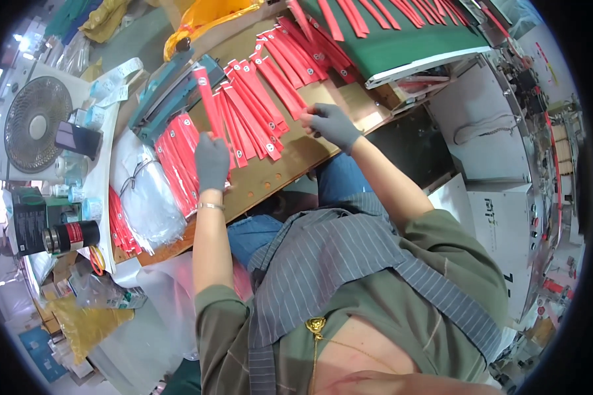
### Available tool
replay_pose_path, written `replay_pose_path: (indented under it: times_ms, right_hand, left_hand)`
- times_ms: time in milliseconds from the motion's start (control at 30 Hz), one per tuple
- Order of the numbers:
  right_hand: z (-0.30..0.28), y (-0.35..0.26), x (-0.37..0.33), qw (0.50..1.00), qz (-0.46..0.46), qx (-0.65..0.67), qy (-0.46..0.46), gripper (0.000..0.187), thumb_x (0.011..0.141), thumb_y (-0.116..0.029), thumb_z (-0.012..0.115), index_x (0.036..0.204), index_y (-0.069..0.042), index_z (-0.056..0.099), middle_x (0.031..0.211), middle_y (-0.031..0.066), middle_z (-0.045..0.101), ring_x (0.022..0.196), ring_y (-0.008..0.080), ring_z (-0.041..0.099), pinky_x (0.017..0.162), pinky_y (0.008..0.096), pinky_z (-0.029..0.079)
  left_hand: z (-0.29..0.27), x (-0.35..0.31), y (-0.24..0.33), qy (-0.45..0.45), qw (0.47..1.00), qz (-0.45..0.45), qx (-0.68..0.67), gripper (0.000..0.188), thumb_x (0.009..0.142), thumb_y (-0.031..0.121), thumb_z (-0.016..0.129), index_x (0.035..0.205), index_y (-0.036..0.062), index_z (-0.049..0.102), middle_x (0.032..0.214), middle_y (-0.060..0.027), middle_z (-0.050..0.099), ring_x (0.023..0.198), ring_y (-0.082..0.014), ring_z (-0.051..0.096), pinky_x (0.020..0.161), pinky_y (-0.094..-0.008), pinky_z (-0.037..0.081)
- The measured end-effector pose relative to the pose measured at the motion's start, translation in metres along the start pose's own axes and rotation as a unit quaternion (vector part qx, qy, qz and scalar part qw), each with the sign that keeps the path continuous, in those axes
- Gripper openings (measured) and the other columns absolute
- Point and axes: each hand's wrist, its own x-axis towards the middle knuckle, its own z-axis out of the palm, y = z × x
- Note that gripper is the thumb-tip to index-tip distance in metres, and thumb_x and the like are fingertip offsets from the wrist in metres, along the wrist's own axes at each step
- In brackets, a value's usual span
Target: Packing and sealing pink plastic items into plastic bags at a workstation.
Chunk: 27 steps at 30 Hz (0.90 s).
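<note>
Far left, a white fan [36,124] stands at the bench's end, with a dark can with a red band [69,237] lying on its side below it and a clear plastic bag [145,191] slumped just beside a stack of red packets [178,158]. Now the left hand [212,161], in a grey glove, sits over the wooden bench [270,178] with its fingers [207,139] closed around the lower end of one long red packet [206,99]; that packet rises from the grip and points up and slightly left, its long axis running away from the person, its far end just reaching the teal sealing machine [171,89] that lies slantwise behind it. Between the two hands a fan of red strips [254,108] lies flat on the bench, overlapping one another, their long axes running from upper left to lower right, white round marks showing on their ends. The right hand [333,125], also gloved in grey, rests at the right edge of that fan; its fingers [311,117] are curled and pinched at the tip of a strip there, though how firmly they grip I cannot tell. Further right and up, more red strips [369,13] ride in a row on a green belt [402,39], well apart from both hands, and a white machine cabinet [494,151] fills the right side.
</note>
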Motion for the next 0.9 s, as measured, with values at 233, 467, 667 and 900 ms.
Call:
replay_pose_path:
  times_ms: [233,467,667,900]
  right_hand:
    - [0.050,-0.066,0.012,0.994,-0.037,0.100,-0.038,0.034,0.086,-0.035,0.061,0.091,-0.001,0.061,0.071,0.0026,0.059,0.060,0.0076,0.056,0.052,0.0230,0.044]
    - [0.053,-0.074,-0.018,0.990,-0.130,-0.016,-0.052,0.033,0.089,-0.032,0.057,0.077,-0.002,0.059,0.058,0.0005,0.052,0.051,0.0071,0.050,0.048,0.0230,0.041]
    - [0.079,-0.041,-0.044,0.950,-0.131,0.125,-0.254,0.033,0.092,-0.036,0.053,0.088,-0.004,0.059,0.060,-0.0014,0.049,0.049,0.0049,0.046,0.046,0.0212,0.036]
    - [0.053,-0.087,-0.034,0.988,-0.006,0.105,-0.112,0.027,0.090,-0.031,0.056,0.089,-0.004,0.061,0.061,-0.0005,0.051,0.050,0.0055,0.046,0.046,0.0210,0.037]
  left_hand:
    - [0.016,-0.081,0.025,0.044,0.990,0.119,-0.059,0.022,0.095,0.019,0.044,0.095,0.0006,0.054,0.062,-0.0025,0.050,0.054,-0.0090,0.046,0.050,-0.0248,0.039]
    - [0.012,-0.149,0.017,-0.009,0.989,0.076,-0.129,0.023,0.095,0.021,0.047,0.087,0.0014,0.056,0.057,0.0027,0.044,0.051,-0.0031,0.040,0.046,-0.0192,0.030]
    - [-0.006,-0.156,0.046,-0.250,0.819,-0.161,-0.491,0.033,0.098,0.032,0.038,0.083,0.0044,0.049,0.052,0.0045,0.029,0.041,-0.0040,0.027,0.038,-0.0202,0.021]
    - [-0.007,-0.150,0.053,-0.199,0.828,-0.177,-0.493,0.032,0.098,0.031,0.040,0.083,0.0048,0.048,0.053,0.0041,0.030,0.041,-0.0043,0.027,0.039,-0.0196,0.021]
